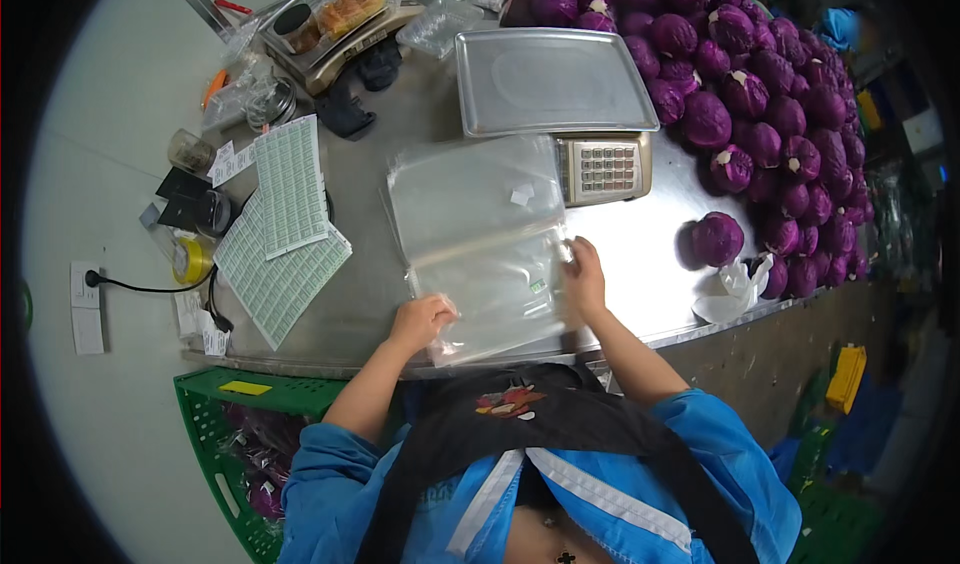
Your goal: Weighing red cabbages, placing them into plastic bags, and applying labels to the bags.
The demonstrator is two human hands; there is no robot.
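A stack of clear plastic bags (480, 204) lies on the steel table in front of me, with its top edges beside the scale. My left hand (422, 322) is closed on the lower left edge of a clear plastic bag (500, 299) that lies over the near part of the stack. At its right edge, my right hand (584, 276) pinches the same bag, slightly blurred. A small green-and-white label (538, 286) shows on the plastic near my right fingers. Farther up the stack is a small white sticker (521, 195).
Behind the bags stands a scale with a metal tray (555, 79) and keypad (607, 169). Red cabbages (740, 94) pile up at right; one cabbage (717, 239) lies apart near white plastic (735, 292). Green-printed label sheets (285, 229) lie at left. A green crate (215, 444) stands below.
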